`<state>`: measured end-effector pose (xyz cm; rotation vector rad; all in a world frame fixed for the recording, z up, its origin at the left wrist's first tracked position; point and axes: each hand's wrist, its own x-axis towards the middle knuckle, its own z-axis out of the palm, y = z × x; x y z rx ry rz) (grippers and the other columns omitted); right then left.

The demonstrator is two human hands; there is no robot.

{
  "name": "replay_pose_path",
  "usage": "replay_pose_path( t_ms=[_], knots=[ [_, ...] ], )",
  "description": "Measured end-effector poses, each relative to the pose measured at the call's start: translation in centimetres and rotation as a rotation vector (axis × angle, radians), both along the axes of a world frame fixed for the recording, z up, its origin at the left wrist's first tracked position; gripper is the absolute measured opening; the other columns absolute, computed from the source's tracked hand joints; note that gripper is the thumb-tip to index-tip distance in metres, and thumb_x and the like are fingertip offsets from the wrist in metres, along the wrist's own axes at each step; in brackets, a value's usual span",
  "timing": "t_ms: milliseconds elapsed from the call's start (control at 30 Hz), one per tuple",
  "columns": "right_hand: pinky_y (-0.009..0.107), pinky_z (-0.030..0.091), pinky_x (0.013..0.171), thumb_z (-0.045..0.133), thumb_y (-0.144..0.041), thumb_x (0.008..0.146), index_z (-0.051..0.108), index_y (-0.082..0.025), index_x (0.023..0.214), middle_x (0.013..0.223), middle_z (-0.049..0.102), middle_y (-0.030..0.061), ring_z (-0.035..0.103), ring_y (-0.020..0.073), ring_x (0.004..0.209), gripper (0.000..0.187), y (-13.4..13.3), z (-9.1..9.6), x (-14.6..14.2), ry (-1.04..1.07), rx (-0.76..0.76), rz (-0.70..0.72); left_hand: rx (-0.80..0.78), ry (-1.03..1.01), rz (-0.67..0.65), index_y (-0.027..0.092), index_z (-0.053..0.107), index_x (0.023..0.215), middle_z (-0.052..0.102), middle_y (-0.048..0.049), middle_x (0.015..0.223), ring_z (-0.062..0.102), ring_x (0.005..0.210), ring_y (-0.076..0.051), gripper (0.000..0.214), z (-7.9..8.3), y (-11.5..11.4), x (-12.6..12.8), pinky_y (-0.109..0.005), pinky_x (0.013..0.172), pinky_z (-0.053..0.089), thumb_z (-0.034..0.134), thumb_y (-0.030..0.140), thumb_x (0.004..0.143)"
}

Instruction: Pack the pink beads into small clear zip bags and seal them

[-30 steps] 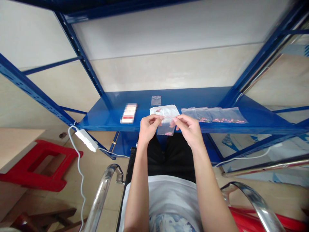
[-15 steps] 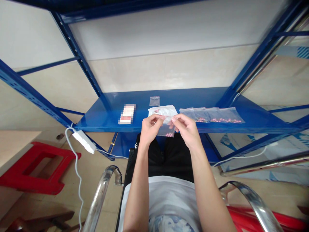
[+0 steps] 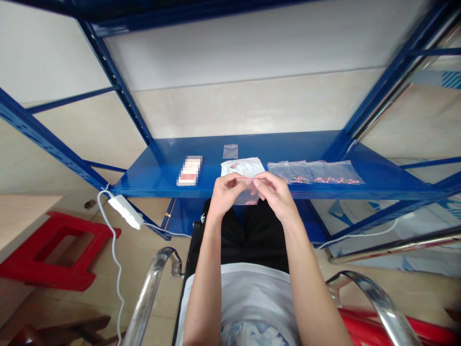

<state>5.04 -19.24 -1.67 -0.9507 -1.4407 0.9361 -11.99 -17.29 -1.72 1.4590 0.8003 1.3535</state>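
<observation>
A clear zip bag [image 3: 246, 197] with small pink pieces in its lower right corner hangs between my hands, just in front of the shelf edge. My left hand [image 3: 226, 193] pinches the left part of its red-lined top strip. At the right part of that strip, my right hand [image 3: 272, 191] pinches with thumb and fingers. Behind my fingers lies a white sheet or flat bag [image 3: 248, 166] with a few pink pieces on it. Whether the bag's mouth is sealed I cannot tell.
Overlapping zip bags [image 3: 324, 172] with pink pieces lie on the blue shelf [image 3: 288, 142] at the right. A small clear bag [image 3: 231, 151] lies further back, and a blurred-out item [image 3: 189, 170] at the left. Blue uprights frame both sides. A white power strip [image 3: 126, 211] hangs left.
Both hands and the bag's top strip have dropped slightly. My right hand has shifted a little left, closer to my left hand, along the strip.
</observation>
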Motion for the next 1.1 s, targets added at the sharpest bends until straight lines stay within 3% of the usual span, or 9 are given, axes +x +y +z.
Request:
replay_pose_path(
  t_ms=[233,400,567,833,1100],
  knots=[
    [0.037,0.057,0.07,0.079,-0.068,0.088,0.072,-0.026,0.086,0.079,0.073,0.0038,0.07,0.0237,0.073,0.043,-0.1,0.1,0.3,-0.049,0.033,-0.048,0.028,0.058,0.027,0.018,0.08,0.078,0.074,-0.002,0.074,0.065,0.073,-0.016,0.025,0.0,0.0,-0.3,-0.028,0.073,0.05,0.085,0.041,0.084],
    [0.036,0.055,0.069,0.08,-0.063,0.089,0.072,-0.025,0.081,0.078,0.073,0.0037,0.069,0.0235,0.073,0.039,-0.3,0.0,0.6,-0.078,0.082,-0.056,0.022,0.116,0.003,0.017,0.082,0.089,0.08,-0.006,0.086,0.069,0.079,-0.019,0.028,-0.3,0.1,-0.3,-0.029,0.076,0.052,0.084,0.045,0.087],
    [0.037,0.056,0.073,0.081,-0.057,0.091,0.079,-0.024,0.085,0.08,0.077,0.0047,0.072,0.0252,0.077,0.033,-0.4,0.1,1.2,-0.102,0.052,-0.045,0.04,0.152,0.026,0.017,0.082,0.087,0.08,-0.0067,0.085,0.069,0.08,-0.019,0.031,-0.5,0.1,-0.2,-0.029,0.077,0.053,0.081,0.047,0.09],
    [0.04,0.058,0.078,0.081,-0.056,0.092,0.084,-0.024,0.083,0.083,0.081,0.007,0.075,0.0284,0.08,0.033,-1.0,1.0,2.1,-0.122,0.051,-0.057,0.056,0.095,0.011,0.017,0.08,0.074,0.072,-0.0031,0.069,0.06,0.065,-0.015,0.037,0.4,-0.5,-0.8,-0.027,0.064,0.045,0.089,0.052,0.082],
    [0.032,0.052,0.065,0.077,-0.056,0.094,0.076,-0.021,0.08,0.072,0.073,0.0035,0.068,0.0211,0.069,0.037,-1.0,1.4,1.7,-0.094,0.099,-0.141,-0.004,-0.019,0.022,0.017,0.087,0.081,0.079,-0.0059,0.076,0.064,0.068,-0.017,0.035,0.4,-0.4,0.2,-0.028,0.067,0.049,0.093,0.052,0.076]
  ],
)
